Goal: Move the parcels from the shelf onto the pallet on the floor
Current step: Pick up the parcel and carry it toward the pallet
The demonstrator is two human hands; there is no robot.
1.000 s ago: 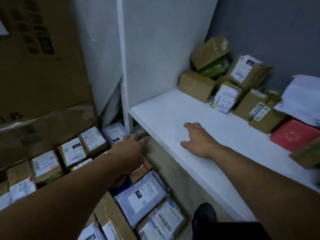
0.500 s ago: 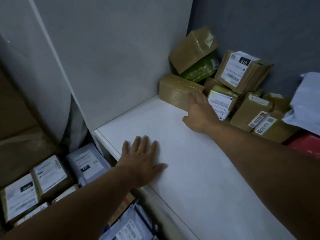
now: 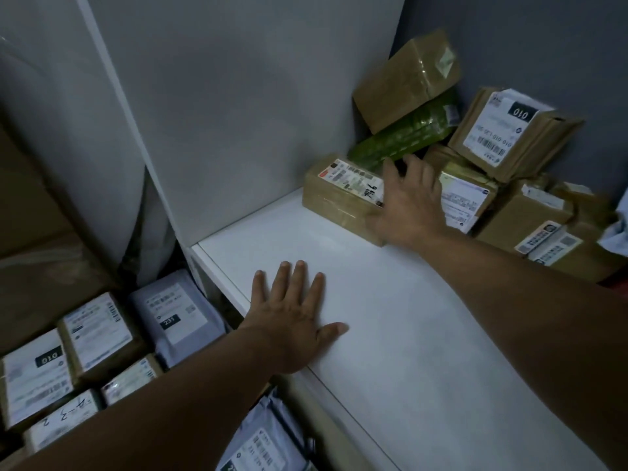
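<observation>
Both hands are working at the shelf. The left hand [image 3: 292,321] is lying flat on the white shelf [image 3: 390,351] near its front left corner, fingers straight and spread, thumb pointing right, holding nothing. The right hand [image 3: 411,205] is reaching into the back left corner and resting across the top of a brown box [image 3: 336,195], fingers stretched out over its lid and thumb hanging down its front face, not curling round it. A white side panel [image 3: 238,113] is closing off the left edge of the shelf and a grey wall [image 3: 526,45] is running along its back edge. A big cardboard carton [image 3: 34,249] is standing left of the panel, lower down. The parcels on the shelf are crowding the back edge from the left corner rightward. The brown box is sitting foremost, against the panel. A tilted plain box [image 3: 404,83] is leaning on a green packet [image 3: 401,137] behind it, a box labelled 010 [image 3: 509,130] is perching to their right, and a labelled box [image 3: 465,195] is touching the right hand's outer side. Below the shelf's left front corner more parcels are lying packed label-up, among them a grey bag marked 231 [image 3: 173,317]; what is carrying them is hidden.
</observation>
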